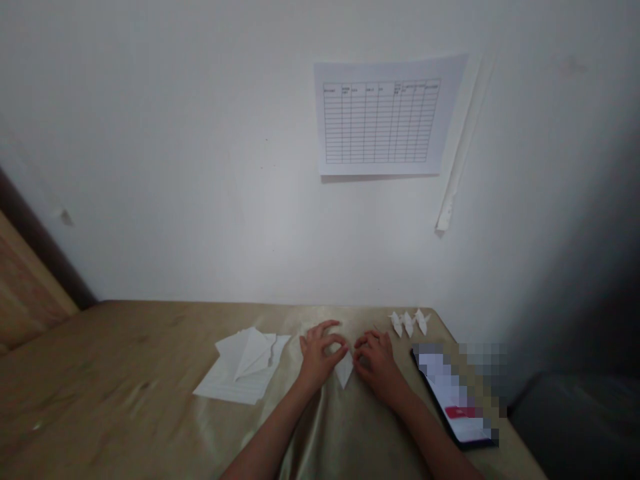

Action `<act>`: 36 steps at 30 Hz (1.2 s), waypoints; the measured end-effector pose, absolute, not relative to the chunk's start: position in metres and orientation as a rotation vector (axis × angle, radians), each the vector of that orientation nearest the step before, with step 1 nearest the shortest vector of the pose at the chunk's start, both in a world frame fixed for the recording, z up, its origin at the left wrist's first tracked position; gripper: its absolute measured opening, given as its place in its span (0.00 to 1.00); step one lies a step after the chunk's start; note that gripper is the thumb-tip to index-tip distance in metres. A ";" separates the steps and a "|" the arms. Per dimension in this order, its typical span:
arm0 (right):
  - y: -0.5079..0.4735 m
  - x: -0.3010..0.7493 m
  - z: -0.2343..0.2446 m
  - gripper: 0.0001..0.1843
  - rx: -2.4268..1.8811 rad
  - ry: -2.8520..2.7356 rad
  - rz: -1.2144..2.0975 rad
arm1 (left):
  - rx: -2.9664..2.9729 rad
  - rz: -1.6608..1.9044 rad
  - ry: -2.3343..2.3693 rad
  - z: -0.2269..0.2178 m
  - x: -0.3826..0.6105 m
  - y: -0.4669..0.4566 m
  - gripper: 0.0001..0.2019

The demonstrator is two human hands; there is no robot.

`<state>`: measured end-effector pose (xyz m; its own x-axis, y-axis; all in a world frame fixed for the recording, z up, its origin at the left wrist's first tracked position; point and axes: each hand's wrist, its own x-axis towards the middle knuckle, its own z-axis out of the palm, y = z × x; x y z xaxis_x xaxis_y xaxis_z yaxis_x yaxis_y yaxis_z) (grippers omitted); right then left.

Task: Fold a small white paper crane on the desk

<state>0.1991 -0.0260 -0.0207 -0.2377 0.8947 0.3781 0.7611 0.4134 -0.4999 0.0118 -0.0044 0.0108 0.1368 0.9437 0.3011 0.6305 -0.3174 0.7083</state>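
A small white piece of folded paper, kite-shaped with its point toward me, lies on the cloth-covered table between my hands. My left hand is at its upper left, thumb and index finger brought together on the paper in a pinch, the other fingers raised and spread. On the right edge, my right hand has its fingers curled in and closed at the paper. The fingertips partly cover the upper part of the fold. Three small folded paper cranes stand in a row beyond my right hand.
Left of my hands lies a pile of white paper sheets with folded pieces on top. A phone, partly pixelated, rests near the table's right edge. The wall behind carries a printed table sheet. Satin-like cloth covers the table.
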 end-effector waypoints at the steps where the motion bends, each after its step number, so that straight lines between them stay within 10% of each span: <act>1: -0.026 0.199 -0.021 0.07 -1.397 -2.049 0.274 | 2.006 1.027 1.513 0.010 0.012 -0.004 0.02; 36: -0.020 0.210 -0.025 0.08 -1.446 -1.970 0.198 | 2.058 1.020 1.578 0.006 -0.001 0.003 0.06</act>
